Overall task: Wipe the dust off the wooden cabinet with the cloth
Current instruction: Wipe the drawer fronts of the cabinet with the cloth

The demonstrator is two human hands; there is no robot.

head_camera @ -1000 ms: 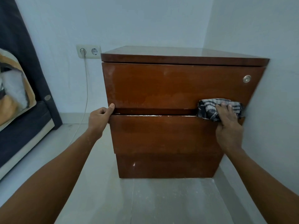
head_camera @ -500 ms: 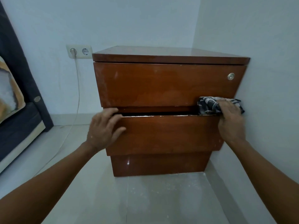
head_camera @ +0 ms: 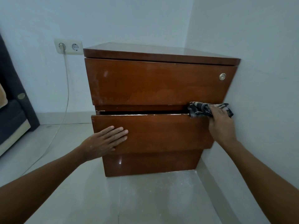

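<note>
1. The cabinet (head_camera: 155, 84) stands on the floor (head_camera: 145, 199) in a corner, its right side against the wall (head_camera: 258, 62).
2. The lower drawer (head_camera: 161, 133) sits slightly pulled out – a dark gap shows above its top edge, with pale dust along that edge.
3. The left hand (head_camera: 103, 143) lies flat on the drawer front near its left end, fingers (head_camera: 118, 133) straight and close together, holding nothing.
4. The right hand (head_camera: 221, 122) presses the cloth (head_camera: 200, 109) – dark and patterned – against the drawer's top edge at the right end; its fingers seem curled over the cloth, though their tips are hidden.
5. A round lock (head_camera: 222, 76) sits near the upper drawer's right corner.
6. A socket (head_camera: 68, 46) on the wall left of the cabinet has a cable (head_camera: 67, 88) hanging to the floor.
</note>
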